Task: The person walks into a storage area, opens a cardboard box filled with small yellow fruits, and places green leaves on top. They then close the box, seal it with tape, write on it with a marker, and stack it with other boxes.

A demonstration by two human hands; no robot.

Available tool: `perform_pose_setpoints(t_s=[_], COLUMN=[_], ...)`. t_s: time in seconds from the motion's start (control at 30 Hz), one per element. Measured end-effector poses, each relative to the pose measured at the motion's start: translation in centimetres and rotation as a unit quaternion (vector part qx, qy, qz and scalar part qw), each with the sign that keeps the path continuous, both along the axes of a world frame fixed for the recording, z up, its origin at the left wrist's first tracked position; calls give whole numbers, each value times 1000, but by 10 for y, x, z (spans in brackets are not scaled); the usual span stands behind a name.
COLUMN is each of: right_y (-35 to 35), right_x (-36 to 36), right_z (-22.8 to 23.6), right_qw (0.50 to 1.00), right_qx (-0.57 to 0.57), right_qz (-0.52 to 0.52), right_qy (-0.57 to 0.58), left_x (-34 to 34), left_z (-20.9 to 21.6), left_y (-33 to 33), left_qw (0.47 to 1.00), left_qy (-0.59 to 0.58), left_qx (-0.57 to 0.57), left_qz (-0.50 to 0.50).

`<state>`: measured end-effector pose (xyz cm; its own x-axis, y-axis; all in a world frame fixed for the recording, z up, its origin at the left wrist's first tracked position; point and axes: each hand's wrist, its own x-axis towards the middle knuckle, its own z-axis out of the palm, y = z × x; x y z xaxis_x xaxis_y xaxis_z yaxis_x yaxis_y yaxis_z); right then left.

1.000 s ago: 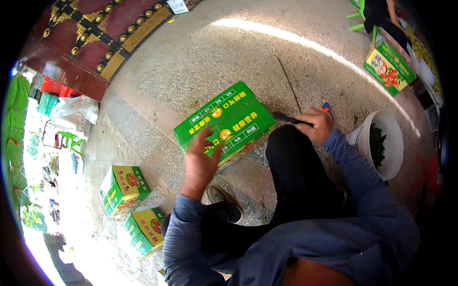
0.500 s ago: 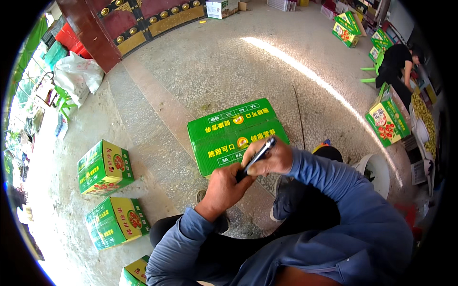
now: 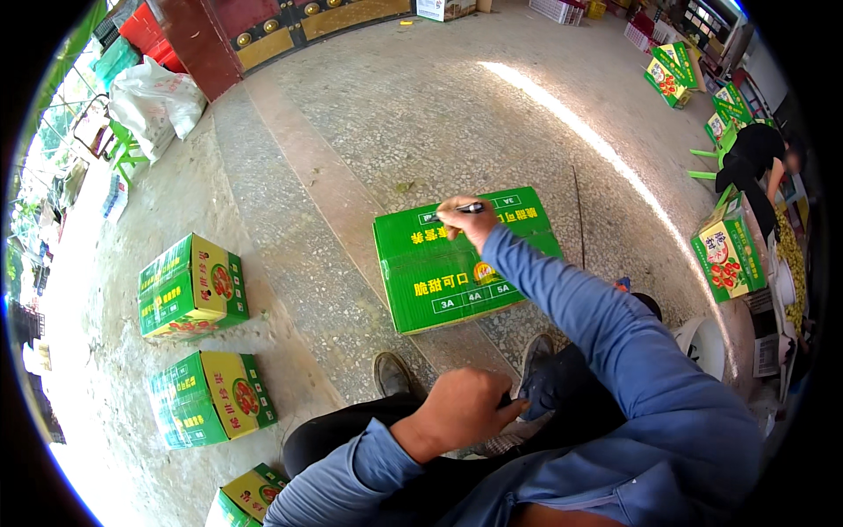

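A closed green cardboard box (image 3: 439,312) with yellow and white print lies flat on the floor in front of my feet. Over its far half, my right hand (image 3: 470,220) grips a black marker (image 3: 471,208), the tip pointing left at a white-outlined printed strip near the far edge. My left hand (image 3: 465,408) is held back above my legs, closed with the thumb pointing right. A small dark piece, seemingly the marker cap (image 3: 505,400), shows between its thumb and fingers; most of it is hidden.
Several green-and-yellow cartons (image 3: 195,285) stand in a row at left. To the right are a white bucket (image 3: 700,347), an upright open carton (image 3: 729,255) and a person in black (image 3: 755,154), bent over beside green fruit (image 3: 793,255). White sacks (image 3: 156,105) lean near the red door (image 3: 250,31).
My hands have parted. The right one has carried the marker forward over the box's far side, while the left has drawn back toward me. The view has shifted slightly.
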<state>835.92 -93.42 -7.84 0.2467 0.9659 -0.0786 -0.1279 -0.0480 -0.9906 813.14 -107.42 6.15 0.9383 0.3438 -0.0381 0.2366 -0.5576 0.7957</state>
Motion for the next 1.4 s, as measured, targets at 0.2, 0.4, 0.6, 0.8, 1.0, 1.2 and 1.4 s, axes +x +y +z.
perform_pose_setpoints(t_s=[0.2,0.4,0.6,0.8,1.0,1.2,1.4], right_y=[61,83,73,64,65,65,59], right_x=[-45,-40,-53,-56,-48,-44,-48], right_z=[-64,-77,-70,-62,-67,-53,-58], right_qw=[991,957,931,942,945,919,926], right_qx=[-58,-105,-45,-25,-80,-90,-67], right_qz=[-98,-103,-109,-35,-31,-66,-66], right_qy=[-68,-251,-347,-333,-317,-378,-365], left_x=[-6,-14,-19,-21,-23,-22,-21], left_z=[1,4,5,7,6,10,6], left_y=[5,9,12,13,13,17,17], left_qw=[999,1000,999,999,999,1000,1000], left_qy=[23,22,34,24,15,14,14], left_qx=[22,1,-4,6,7,8,5], left_qz=[-4,-16,-26,-25,-27,-24,-27])
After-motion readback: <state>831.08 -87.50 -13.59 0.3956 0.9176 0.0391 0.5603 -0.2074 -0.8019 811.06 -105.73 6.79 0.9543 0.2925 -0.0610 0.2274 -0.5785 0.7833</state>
